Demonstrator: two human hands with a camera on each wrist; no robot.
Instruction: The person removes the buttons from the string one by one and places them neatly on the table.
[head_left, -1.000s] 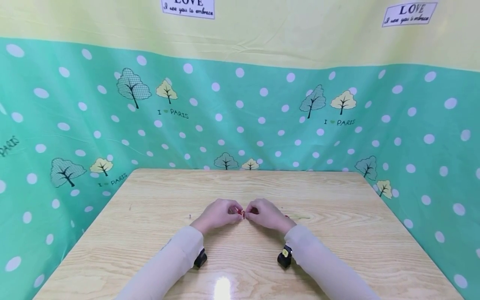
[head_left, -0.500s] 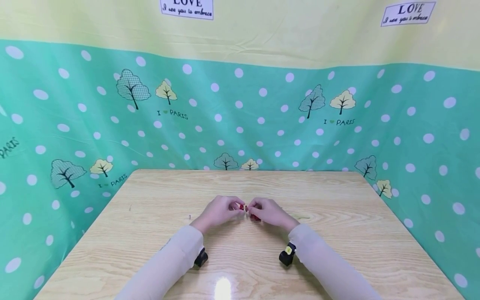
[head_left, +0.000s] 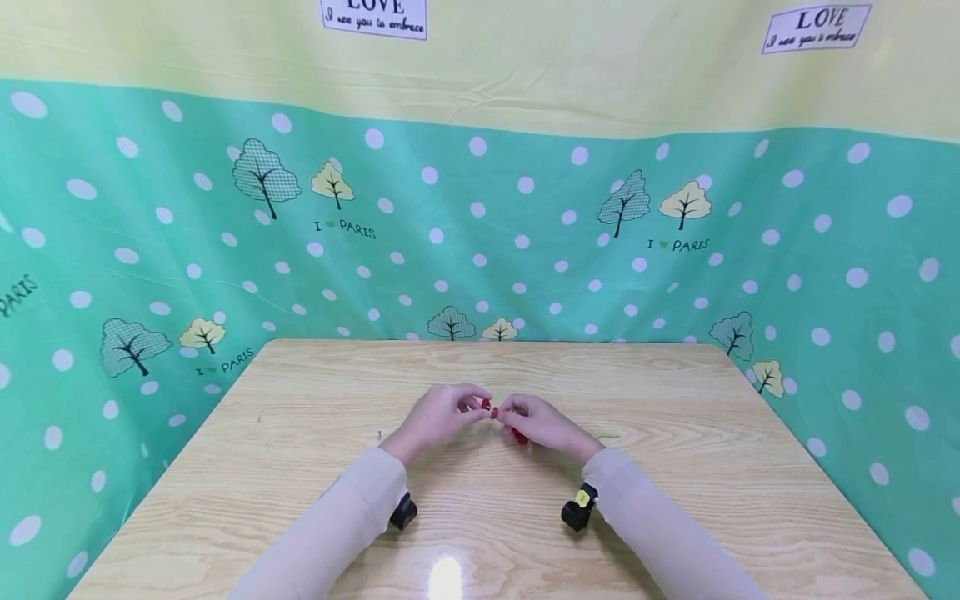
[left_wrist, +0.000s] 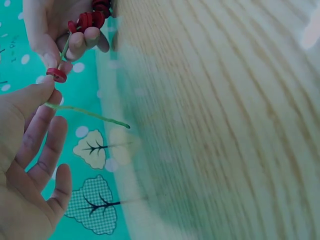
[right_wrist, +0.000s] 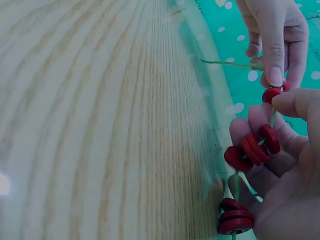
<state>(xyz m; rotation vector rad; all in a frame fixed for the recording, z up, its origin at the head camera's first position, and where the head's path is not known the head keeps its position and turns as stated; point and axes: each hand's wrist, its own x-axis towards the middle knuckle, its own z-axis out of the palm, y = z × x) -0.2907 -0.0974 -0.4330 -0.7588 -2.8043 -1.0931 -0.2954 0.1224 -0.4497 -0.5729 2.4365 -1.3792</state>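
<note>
Several red buttons [right_wrist: 254,149] hang on a green string [right_wrist: 236,185], grouped under and against the right fingers. My left hand [left_wrist: 30,150] pinches the string near its free end, which sticks out past the fingers with a dark tip. Close by, the right hand [right_wrist: 290,165] pinches at a single red button [left_wrist: 56,75] on the string, its thumb against the rim. The two hands [head_left: 446,417] nearly meet over the middle of the table. A second bit of red shows by the left thumb, partly hidden.
The wooden table [head_left: 480,517] lies below both hands. A thin light-green strand [head_left: 606,435] shows right of the right hand, and a tiny object [head_left: 379,434] sits to the left. A green dotted curtain [head_left: 480,225] hangs behind.
Both hands have risen slightly away from the body, the left more than the right. The right hand has shifted a little right, and the red buttons below it have come into view.
</note>
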